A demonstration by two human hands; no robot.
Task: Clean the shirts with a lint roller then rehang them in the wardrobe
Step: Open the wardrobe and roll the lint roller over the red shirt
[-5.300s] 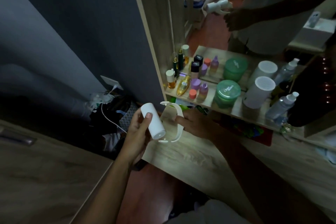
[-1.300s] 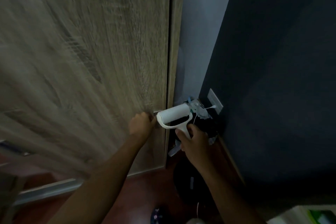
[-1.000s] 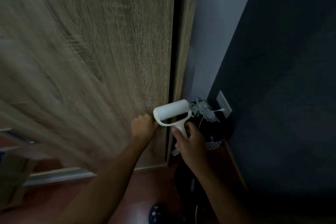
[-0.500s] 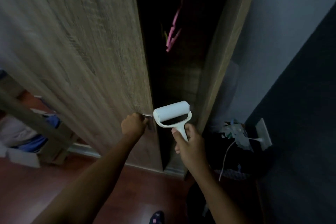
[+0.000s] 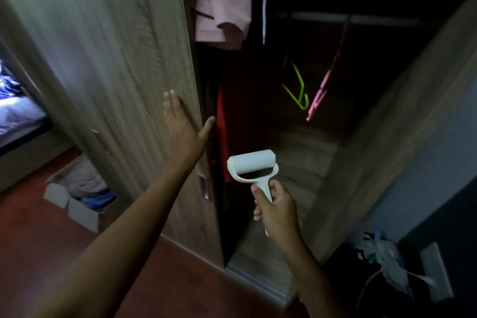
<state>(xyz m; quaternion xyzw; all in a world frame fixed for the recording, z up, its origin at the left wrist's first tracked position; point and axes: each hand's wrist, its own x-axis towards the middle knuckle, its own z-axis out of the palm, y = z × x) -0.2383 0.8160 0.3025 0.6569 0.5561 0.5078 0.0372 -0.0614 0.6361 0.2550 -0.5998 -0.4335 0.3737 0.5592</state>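
Pushing against the wardrobe door (image 5: 116,59), the left hand (image 5: 183,131) lies flat on the wood, fingers straight and thumb spread toward the door's edge. The right hand (image 5: 277,212) wraps its fingers round the white handle of the lint roller (image 5: 251,162), held upright before the opening, drum on top and touching nothing. Inside, a red shirt (image 5: 223,131) hangs just behind the door's edge, partly hidden by it. A green hanger (image 5: 296,88) and a pink hanger (image 5: 322,90) hang empty further right, and a pink garment (image 5: 223,5) droops from the shelf above. The shirt looks light and limp, so it would likely sag and slide if grabbed by the cloth. Lifting it by its hanger's hook seems the sounder hold, though that hook is out of sight. Half a second earlier the left hand was curled at the door's handle and the gap was narrow; now the wardrobe stands wide open and the palm is flat.
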